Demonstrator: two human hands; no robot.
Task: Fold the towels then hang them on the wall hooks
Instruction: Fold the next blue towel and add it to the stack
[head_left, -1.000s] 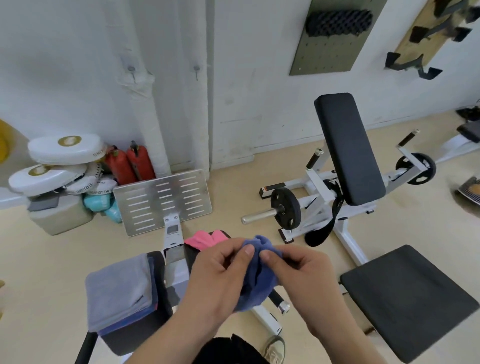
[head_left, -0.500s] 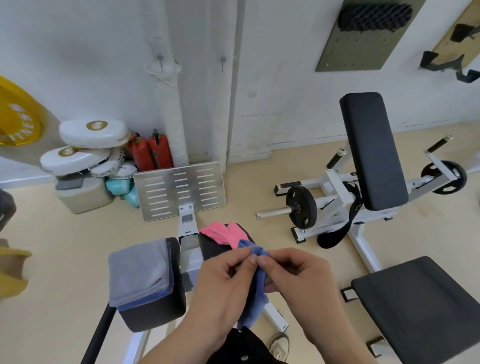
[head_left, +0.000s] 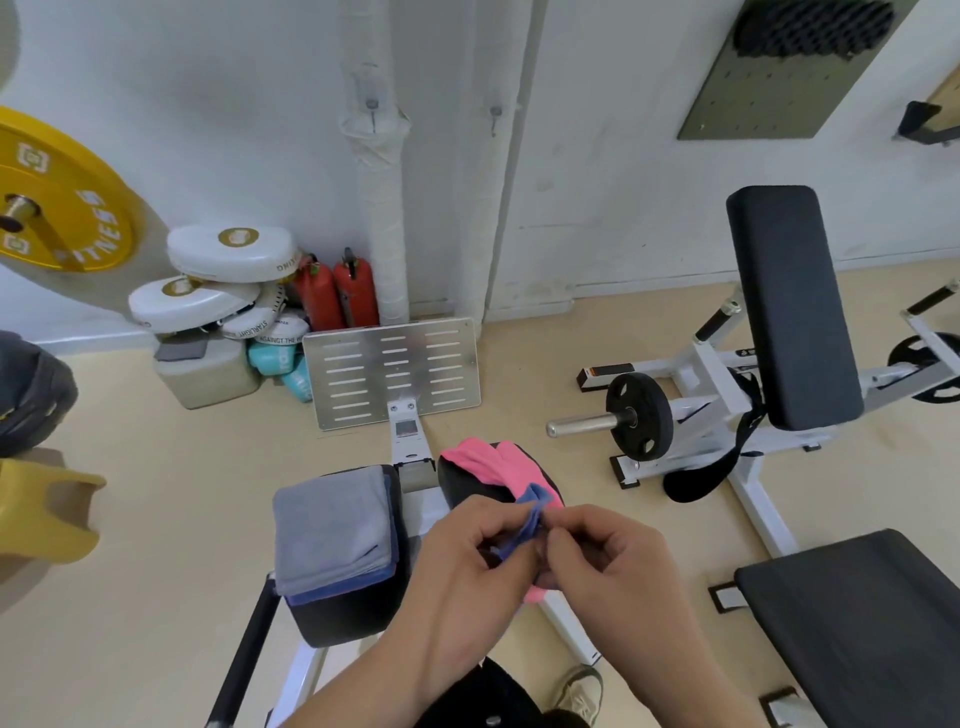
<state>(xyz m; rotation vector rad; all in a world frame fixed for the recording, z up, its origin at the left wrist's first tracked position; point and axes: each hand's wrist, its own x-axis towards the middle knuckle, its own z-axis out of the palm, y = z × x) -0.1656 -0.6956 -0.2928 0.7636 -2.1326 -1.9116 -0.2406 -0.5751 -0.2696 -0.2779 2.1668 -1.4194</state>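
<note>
Both hands are up in front of the body, close together, knuckles almost touching. Left hand (head_left: 462, 571): fingers curled, pinching a bunched blue towel (head_left: 527, 512) from the left. Right hand (head_left: 623, 566): fingers also curled, pinching the same towel from the right. Only a small crumpled bit of the towel sticks up between the fingertips; the rest is hidden behind the hands, so I can't tell how it is folded. Just beyond the hands, a pink towel (head_left: 483, 460) lies loose and unfolded over the right black pad (head_left: 451, 480) of the machine. On the left black pad (head_left: 337, 621) sits a grey towel (head_left: 332, 525), folded square, with a dark blue layer (head_left: 337, 592) showing under its near edge. Silver footplate (head_left: 395, 371) stands tilted at the far end of the machine, near the wall. Two wall hooks (head_left: 372, 108) are on the white wall above the footplate, side by side, well apart from the hands. Red extinguishers (head_left: 337, 296) and a stack of white pads (head_left: 228, 260) sit in the corner to the left. Black bench (head_left: 852, 623) is to the right. Yellow weight plate (head_left: 57, 192) is at far left.
</note>
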